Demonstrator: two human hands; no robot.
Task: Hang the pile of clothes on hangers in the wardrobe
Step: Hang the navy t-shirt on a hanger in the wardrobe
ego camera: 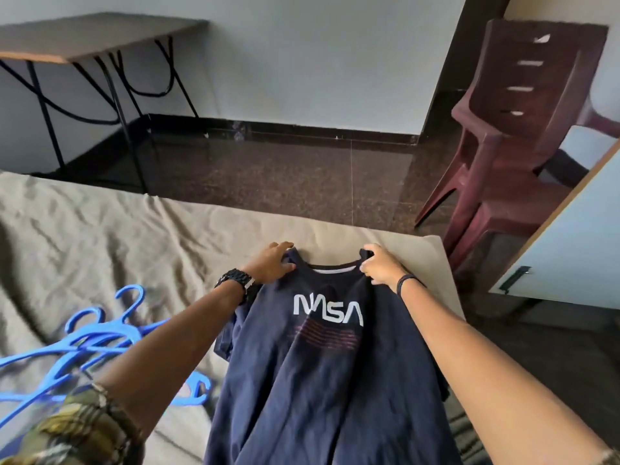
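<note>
A navy T-shirt (322,374) with white NASA lettering is stretched out in front of me over the bed, print facing up. My left hand (271,263) grips its left shoulder beside the collar, and my right hand (380,265) pinches the right shoulder. Several blue plastic hangers (84,344) lie tangled on the bed to the left, partly hidden behind my left forearm. No wardrobe interior shows.
A beige sheet covers the bed (100,239). Stacked maroon plastic chairs (513,129) stand at the right on the dark floor. A pale door panel with a handle (563,250) juts in at the right edge. A small table (87,38) stands far left.
</note>
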